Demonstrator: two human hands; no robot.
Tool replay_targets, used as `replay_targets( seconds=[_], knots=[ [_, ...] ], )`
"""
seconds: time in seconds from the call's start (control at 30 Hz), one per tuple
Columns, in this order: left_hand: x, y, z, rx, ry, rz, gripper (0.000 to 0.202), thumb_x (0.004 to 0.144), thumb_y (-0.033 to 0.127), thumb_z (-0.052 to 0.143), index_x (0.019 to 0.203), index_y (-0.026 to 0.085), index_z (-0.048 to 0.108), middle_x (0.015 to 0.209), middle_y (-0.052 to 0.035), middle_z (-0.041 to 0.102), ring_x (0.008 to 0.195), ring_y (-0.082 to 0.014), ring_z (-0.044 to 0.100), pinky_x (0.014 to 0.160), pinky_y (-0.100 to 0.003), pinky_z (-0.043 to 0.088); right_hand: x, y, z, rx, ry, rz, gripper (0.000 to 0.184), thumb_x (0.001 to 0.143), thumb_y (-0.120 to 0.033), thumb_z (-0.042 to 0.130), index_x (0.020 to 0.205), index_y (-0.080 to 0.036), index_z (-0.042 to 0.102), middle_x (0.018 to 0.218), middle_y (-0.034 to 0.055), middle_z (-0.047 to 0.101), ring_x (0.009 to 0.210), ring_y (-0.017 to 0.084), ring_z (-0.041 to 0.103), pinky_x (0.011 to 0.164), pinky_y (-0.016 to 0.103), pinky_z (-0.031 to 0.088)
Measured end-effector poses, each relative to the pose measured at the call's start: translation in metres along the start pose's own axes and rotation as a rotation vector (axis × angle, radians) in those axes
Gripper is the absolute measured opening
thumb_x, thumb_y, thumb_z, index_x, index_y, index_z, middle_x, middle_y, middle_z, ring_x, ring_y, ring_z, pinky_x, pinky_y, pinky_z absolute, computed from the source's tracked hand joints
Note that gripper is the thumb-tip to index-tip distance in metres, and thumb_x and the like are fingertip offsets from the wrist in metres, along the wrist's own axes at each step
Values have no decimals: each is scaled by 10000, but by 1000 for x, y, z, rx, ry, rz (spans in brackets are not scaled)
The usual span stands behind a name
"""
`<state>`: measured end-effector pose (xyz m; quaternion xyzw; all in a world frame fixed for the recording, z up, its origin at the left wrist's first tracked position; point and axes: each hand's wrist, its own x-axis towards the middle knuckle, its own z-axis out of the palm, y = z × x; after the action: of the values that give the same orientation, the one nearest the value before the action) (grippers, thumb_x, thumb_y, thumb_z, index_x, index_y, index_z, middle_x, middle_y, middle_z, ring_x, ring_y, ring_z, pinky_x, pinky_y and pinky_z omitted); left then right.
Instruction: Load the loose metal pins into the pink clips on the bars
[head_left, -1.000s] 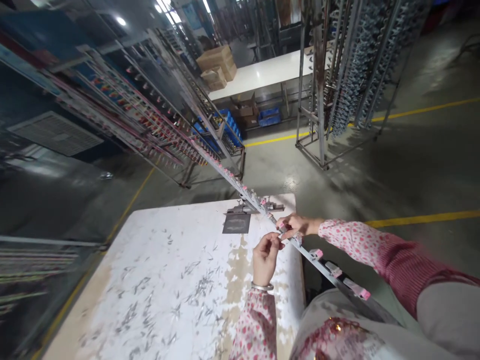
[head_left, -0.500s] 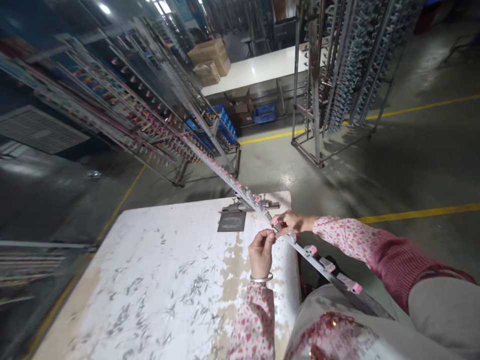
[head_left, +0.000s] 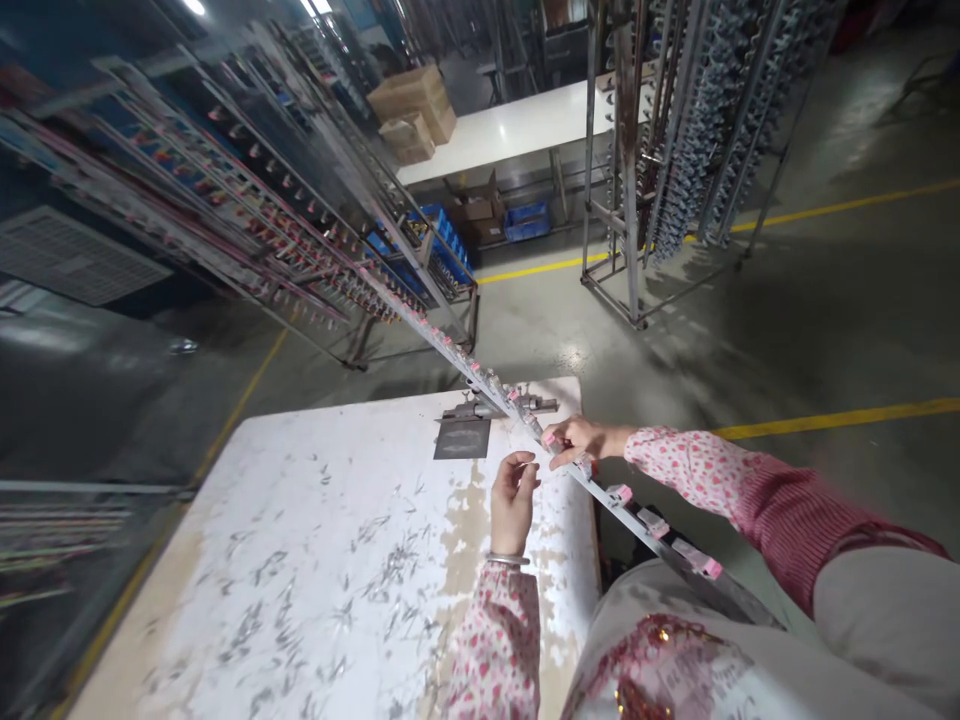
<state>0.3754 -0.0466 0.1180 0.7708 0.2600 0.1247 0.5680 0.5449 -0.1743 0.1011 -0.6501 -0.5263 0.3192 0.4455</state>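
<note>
Right of the frame's centre, my right hand (head_left: 576, 440) clasps a long grey bar (head_left: 599, 491) carrying pink-ended pieces (head_left: 621, 494) and slanting down toward the lower right. Just left, my left hand (head_left: 512, 508) curls above a white table (head_left: 281, 450) (whether it pinches anything tiny, I cannot tell).

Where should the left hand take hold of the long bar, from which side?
Probably on the bar, between the right hand and the next pink-tipped piece below it. Bring the left hand in from the table side and pinch the narrow lower edge, which looks bare; the pieces sit along the other side.
</note>
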Motion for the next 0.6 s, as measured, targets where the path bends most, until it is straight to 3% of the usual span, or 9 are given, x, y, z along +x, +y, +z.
replay_targets(
  seconds=[0.17, 0.3, 0.43, 0.53, 0.6],
  knots=[
    [-10, -83, 12, 311, -34, -71, 154, 799, 264, 565, 915, 166, 585, 847, -48, 625, 713, -151, 627, 690, -289, 521, -2, 4, 0, -30, -8, 8, 406, 749, -497, 684, 924, -133, 645, 687, -18, 565, 585, 103, 467, 597, 231, 367],
    [-39, -133, 36, 411, -179, -143, 202, 710, 136, 647, 909, 167, 632, 830, -31, 606, 632, -126, 581, 722, -305, 506, -3, 7, 0, -49, -11, 9, 402, 749, -478, 688, 969, -145, 639, 652, -34, 549, 574, 104, 468, 599, 228, 363],
    [-78, -159, 64, 446, -333, -181, 300, 629, 127, 742, 907, 192, 650, 960, -51, 615, 836, -185, 601, 810, -318, 494, -6, 10, -1, -51, 0, 17, 414, 748, -488, 686, 985, -152, 634, 682, -28, 566, 586, 106, 476, 600, 225, 362],
    [-98, -165, 74, 453, -338, -203, 205, 664, 117, 710, 838, 196, 635, 986, -61, 614, 990, -218, 576, 920, -344, 452, -7, 9, -2, -58, -1, 27, 436, 752, -500, 680, 1006, -149, 629, 687, -25, 575, 586, 109, 482, 601, 226, 364],
    [-102, -163, 72, 440, -307, -207, 102, 709, 137, 673, 763, 193, 608, 925, -55, 620, 960, -211, 593, 906, -337, 460, -6, 8, -3, -66, -5, 29, 443, 754, -503, 679, 1014, -147, 628, 683, -24, 576, 584, 110, 483, 598, 226, 365]
  ],
)
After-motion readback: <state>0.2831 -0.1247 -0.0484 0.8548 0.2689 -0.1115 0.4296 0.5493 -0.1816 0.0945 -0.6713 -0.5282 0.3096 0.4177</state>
